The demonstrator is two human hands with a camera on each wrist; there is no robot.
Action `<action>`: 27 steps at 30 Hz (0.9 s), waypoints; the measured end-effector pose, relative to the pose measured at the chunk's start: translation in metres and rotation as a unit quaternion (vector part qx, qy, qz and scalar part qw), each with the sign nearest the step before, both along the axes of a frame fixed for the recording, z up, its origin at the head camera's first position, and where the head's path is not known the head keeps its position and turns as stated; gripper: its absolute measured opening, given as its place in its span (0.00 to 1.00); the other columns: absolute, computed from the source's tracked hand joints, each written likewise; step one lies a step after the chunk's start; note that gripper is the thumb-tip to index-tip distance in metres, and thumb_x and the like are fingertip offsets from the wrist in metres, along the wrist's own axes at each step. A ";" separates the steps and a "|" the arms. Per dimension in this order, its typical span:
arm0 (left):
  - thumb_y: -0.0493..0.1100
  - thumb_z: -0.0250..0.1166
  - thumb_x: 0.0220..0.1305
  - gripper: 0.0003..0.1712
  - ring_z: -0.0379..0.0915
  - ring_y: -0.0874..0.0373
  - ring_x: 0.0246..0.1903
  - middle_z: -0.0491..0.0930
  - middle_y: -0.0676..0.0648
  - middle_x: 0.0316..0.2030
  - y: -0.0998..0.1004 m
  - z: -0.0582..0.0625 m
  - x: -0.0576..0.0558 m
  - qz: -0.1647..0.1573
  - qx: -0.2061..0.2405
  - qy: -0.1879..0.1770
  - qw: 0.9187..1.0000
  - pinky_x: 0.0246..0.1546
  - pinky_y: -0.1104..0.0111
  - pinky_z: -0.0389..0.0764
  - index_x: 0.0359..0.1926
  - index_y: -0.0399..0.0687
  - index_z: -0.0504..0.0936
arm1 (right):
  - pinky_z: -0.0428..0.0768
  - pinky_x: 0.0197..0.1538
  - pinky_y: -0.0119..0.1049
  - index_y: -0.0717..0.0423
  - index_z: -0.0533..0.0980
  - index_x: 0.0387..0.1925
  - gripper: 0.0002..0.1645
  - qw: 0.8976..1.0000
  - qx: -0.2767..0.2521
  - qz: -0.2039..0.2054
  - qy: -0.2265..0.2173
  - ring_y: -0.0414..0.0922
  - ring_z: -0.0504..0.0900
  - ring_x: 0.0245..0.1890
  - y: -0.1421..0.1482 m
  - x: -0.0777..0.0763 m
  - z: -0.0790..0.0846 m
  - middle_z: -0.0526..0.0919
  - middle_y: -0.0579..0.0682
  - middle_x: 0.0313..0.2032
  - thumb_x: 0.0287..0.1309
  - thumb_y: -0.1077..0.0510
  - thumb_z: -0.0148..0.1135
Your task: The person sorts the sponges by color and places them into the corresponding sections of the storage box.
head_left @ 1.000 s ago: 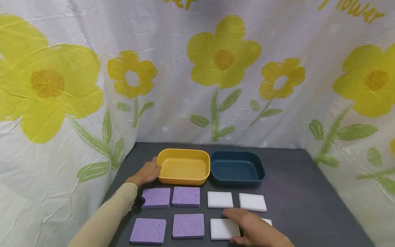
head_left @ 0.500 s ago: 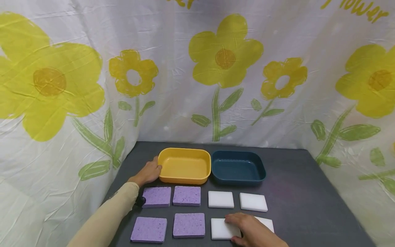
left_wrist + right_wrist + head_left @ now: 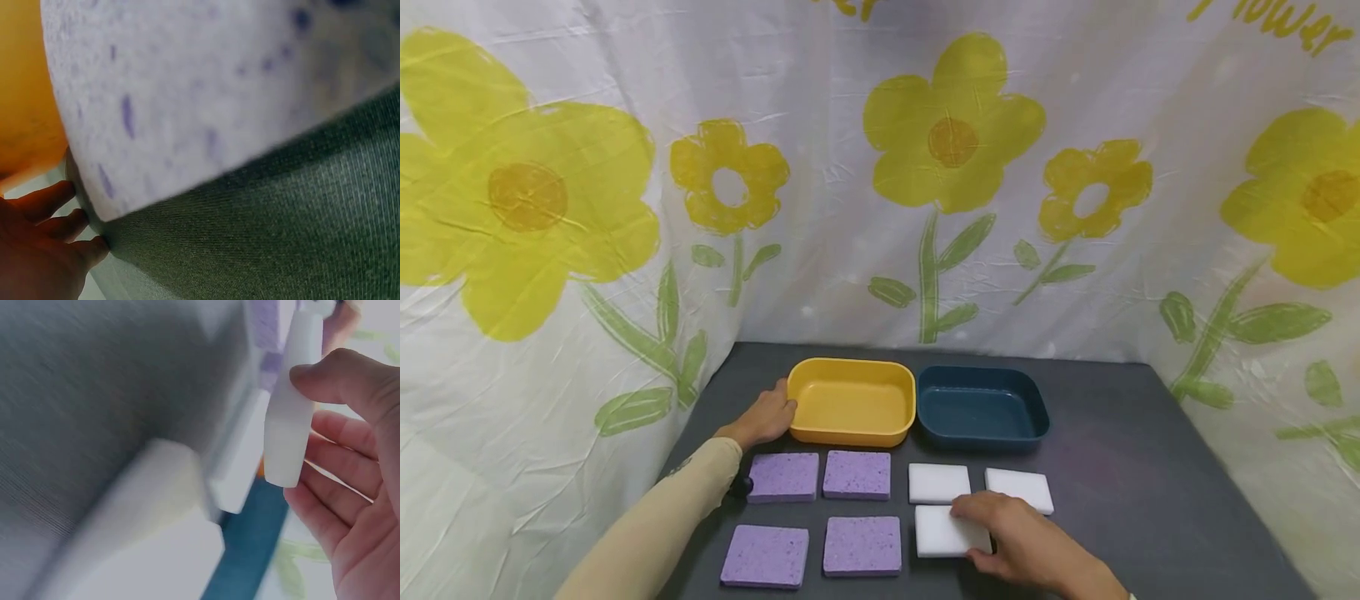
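My left hand touches the left side of a yellow tray; in the left wrist view its fingers reach out fairly straight near the dark table surface. A white sponge is pinched between the thumb and fingers of my right hand, above the table. The right wrist view shows this sponge edge-on, thumb on one face and fingers on the other. Two white sponges lie behind it, left and right. Another blurred white sponge is close to the right wrist camera, hidden by my hand in the head view.
A dark blue tray stands right beside the yellow one. Several purple sponges lie in two rows at the left front of the dark table. A flower-printed cloth encloses the table's back and sides.
My right hand has closed its fingers on the front left white sponge and raised it off the table, slightly forward. My left hand stays at the yellow tray.
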State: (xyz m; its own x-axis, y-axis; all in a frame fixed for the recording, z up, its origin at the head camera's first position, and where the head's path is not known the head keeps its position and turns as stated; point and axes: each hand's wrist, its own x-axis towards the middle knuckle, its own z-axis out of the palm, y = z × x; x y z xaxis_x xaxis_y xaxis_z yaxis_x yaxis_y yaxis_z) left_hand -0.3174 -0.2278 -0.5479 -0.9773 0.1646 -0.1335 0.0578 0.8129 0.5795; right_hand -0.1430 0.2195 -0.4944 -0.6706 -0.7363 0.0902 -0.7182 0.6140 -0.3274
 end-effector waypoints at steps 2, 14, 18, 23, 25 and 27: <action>0.44 0.46 0.83 0.33 0.78 0.45 0.53 0.80 0.33 0.57 -0.001 0.001 0.001 0.002 0.000 0.000 1.000 0.64 0.44 0.77 0.77 0.26 0.57 | 0.88 0.55 0.42 0.53 0.83 0.59 0.28 0.999 -0.001 0.009 0.053 0.41 0.87 0.51 -0.002 -0.006 0.010 0.89 0.44 0.55 0.58 0.56 0.82; 0.44 0.46 0.83 0.31 0.79 0.47 0.49 0.81 0.37 0.51 0.001 -0.002 -0.001 0.006 0.007 -0.011 1.000 0.60 0.46 0.79 0.77 0.27 0.57 | 0.88 0.50 0.44 0.55 0.82 0.62 0.26 0.996 -0.028 -0.013 0.084 0.44 0.87 0.49 -0.025 -0.073 0.056 0.90 0.50 0.57 0.66 0.52 0.77; 0.45 0.46 0.83 0.32 0.79 0.46 0.49 0.81 0.35 0.50 -0.003 -0.011 -0.007 -0.008 0.013 -0.001 1.000 0.60 0.46 0.80 0.76 0.26 0.58 | 0.88 0.52 0.46 0.57 0.82 0.62 0.26 0.996 -0.023 -0.009 0.089 0.45 0.87 0.49 -0.041 -0.096 0.063 0.89 0.51 0.56 0.67 0.52 0.77; 0.45 0.46 0.83 0.32 0.79 0.46 0.47 0.81 0.34 0.48 -0.005 -0.019 -0.012 -0.016 0.012 0.010 1.000 0.57 0.48 0.80 0.75 0.25 0.58 | 0.87 0.54 0.47 0.58 0.82 0.62 0.27 0.996 -0.007 0.008 0.092 0.47 0.87 0.49 -0.068 -0.124 0.064 0.89 0.53 0.56 0.68 0.51 0.76; 0.44 0.47 0.82 0.32 0.79 0.46 0.48 0.82 0.35 0.49 -0.001 -0.013 -0.009 -0.008 0.015 0.001 1.000 0.59 0.46 0.80 0.76 0.25 0.58 | 0.87 0.56 0.48 0.59 0.83 0.62 0.27 0.997 0.003 0.007 0.082 0.48 0.86 0.49 -0.079 -0.134 0.062 0.89 0.53 0.56 0.68 0.50 0.76; 0.43 0.48 0.82 0.32 0.79 0.47 0.47 0.82 0.37 0.48 0.003 -0.006 -0.004 0.003 0.019 -0.007 1.000 0.60 0.45 0.79 0.76 0.26 0.58 | 0.87 0.57 0.47 0.58 0.83 0.63 0.28 0.998 0.010 0.003 0.067 0.47 0.86 0.48 -0.090 -0.143 0.058 0.90 0.53 0.57 0.69 0.49 0.75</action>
State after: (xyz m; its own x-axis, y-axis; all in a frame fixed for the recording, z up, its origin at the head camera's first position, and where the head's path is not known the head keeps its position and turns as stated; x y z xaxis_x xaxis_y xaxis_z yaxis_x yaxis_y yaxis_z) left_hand -0.3215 -0.2244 -0.5542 -0.9763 0.1648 -0.1404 0.0457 0.7909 0.6102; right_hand -0.2856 0.1294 -0.4364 -0.6483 -0.7436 0.1637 -0.7591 0.6145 -0.2150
